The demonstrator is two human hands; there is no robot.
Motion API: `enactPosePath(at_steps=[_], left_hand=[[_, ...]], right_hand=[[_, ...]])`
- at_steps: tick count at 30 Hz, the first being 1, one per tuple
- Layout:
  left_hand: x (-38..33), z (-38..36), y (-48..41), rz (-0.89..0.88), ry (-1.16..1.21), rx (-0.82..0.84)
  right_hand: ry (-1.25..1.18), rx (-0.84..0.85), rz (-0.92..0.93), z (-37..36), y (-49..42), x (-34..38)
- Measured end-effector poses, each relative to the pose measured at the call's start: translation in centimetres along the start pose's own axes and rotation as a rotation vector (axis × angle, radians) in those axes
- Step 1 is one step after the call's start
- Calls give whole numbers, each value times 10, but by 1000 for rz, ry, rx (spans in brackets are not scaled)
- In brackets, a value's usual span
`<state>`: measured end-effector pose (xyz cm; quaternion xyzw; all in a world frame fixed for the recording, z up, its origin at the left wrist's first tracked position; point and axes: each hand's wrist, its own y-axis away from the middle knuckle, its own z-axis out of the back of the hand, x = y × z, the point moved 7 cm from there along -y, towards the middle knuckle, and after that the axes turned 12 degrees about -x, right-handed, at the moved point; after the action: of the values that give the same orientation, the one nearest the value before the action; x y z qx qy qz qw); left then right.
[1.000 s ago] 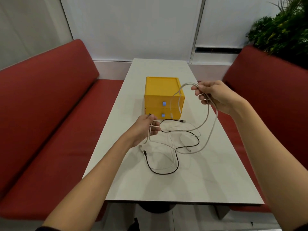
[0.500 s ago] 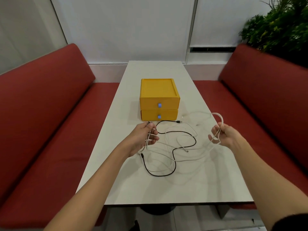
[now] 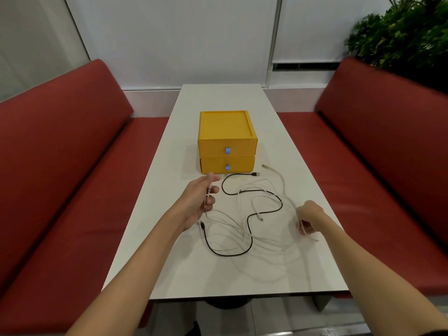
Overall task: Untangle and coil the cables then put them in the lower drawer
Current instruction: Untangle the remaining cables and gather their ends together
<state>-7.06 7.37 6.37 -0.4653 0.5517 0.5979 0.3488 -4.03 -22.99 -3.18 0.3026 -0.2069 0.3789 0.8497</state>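
White cables [image 3: 260, 190] and a black cable [image 3: 249, 236] lie tangled on the white table [image 3: 303, 275]. My left hand [image 3: 201, 200] pinches one end of a white cable just in front of the yellow drawer unit [image 3: 226, 132]. My right hand [image 3: 309, 217] grips a strand of white cable low over the table's right side. The lower drawer [image 3: 227, 165] and the upper drawer [image 3: 227, 148], each with a blue handle, are both closed. The black cable's USB plug [image 3: 255, 174] lies near the lower drawer's right corner.
Red benches run along both sides, the left bench [image 3: 60, 190] and the right bench [image 3: 388, 166]. A green plant [image 3: 402, 32] stands at the back right. The table's near edge is just below the cable tangle.
My right hand has come down from high beside the drawer unit to low over the table's right side, dragging the white cable with it. My left hand has stayed put.
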Motion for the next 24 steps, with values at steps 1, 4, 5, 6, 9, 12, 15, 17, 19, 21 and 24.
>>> enactPosePath(at_steps=[1,4,5,6,9,12,15,17,19,21,24], left_hand=[[-2,0,0,-6,24,5],[-8,3,2,-38,67,27],[-8,4,2,-44,75,32],[-8,4,3,-43,85,31],[-6,7,3,-20,124,19],[-2,13,3,2,136,10],[3,18,3,24,155,7],[5,20,3,38,165,7],[6,19,3,43,157,9],[5,18,2,39,140,12],[3,15,2,30,131,11]], right_hand=[[61,-33,64,2,1,5],[231,-62,210,-2,0,8],[261,-58,231,-5,0,5],[268,-59,247,-9,-3,1],[155,-128,248,-8,-2,-5],[-158,-172,206,-2,-3,-9],[-455,-180,131,8,-4,-10],[-569,-188,84,13,-6,-13],[-522,-227,49,15,-9,-19],[-362,-240,28,12,-12,-27],[-212,-201,40,6,-9,-32]])
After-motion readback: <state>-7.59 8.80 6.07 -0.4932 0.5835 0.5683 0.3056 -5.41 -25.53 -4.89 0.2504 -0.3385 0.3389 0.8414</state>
